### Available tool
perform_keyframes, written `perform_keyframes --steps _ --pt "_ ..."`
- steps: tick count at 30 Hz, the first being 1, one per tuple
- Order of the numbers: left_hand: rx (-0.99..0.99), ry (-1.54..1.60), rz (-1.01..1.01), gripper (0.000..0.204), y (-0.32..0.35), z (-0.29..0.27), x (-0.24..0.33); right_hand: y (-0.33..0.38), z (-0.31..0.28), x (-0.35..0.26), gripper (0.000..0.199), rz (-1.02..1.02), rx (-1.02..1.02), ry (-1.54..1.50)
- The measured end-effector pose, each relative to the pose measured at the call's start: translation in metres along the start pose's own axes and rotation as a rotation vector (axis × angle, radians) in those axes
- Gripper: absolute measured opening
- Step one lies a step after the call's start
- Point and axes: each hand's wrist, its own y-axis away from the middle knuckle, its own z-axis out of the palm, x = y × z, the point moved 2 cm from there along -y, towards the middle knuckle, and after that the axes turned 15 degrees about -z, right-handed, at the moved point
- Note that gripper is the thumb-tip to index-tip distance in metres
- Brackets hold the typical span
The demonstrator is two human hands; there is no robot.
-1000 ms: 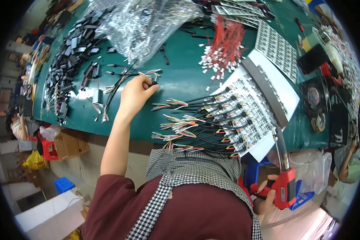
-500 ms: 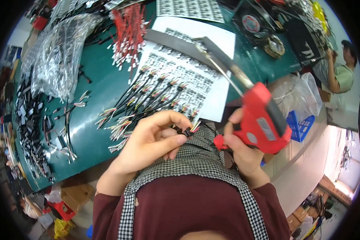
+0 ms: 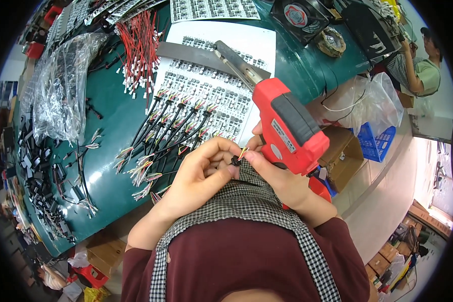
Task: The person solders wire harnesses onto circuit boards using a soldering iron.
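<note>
Just above my apron, my left hand pinches a short black cable with thin coloured wires fanning out of its end. My right hand holds a red and black soldering gun, its long metal tip pointing up and left over the circuit boards. The right thumb and a fingertip meet at the coloured wires, beside the left fingertips. Part of the right hand's grip is hidden behind the gun. Beyond my hands lie sheets of white circuit boards, with several black cables along their near side, wire ends showing.
Red wires with white connectors and a clear plastic bag lie on the green table. Black pieces are heaped at left. A fan and tape roll stand far right. A blue basket and another person are at right.
My right hand has come left to the wires, bringing the soldering gun with it. My left hand keeps its pinch on the cable. The view has shifted slightly.
</note>
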Motion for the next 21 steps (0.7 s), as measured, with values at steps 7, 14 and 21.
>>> perform_keyframes --steps 7,14,21 --pt "0.095 0.02 0.061 0.007 -0.001 0.001 0.005 0.0 0.006 -0.001 0.078 0.07 0.018 0.066" --pt "-0.002 0.24 0.103 0.007 0.005 -0.002 0.003 -0.002 0.011 -0.003 0.033 -0.07 -0.105 0.006" --pt "0.553 -0.893 0.513 0.018 0.03 0.008 0.034 0.001 0.0 -0.007 0.031 -0.058 -0.086 0.03"
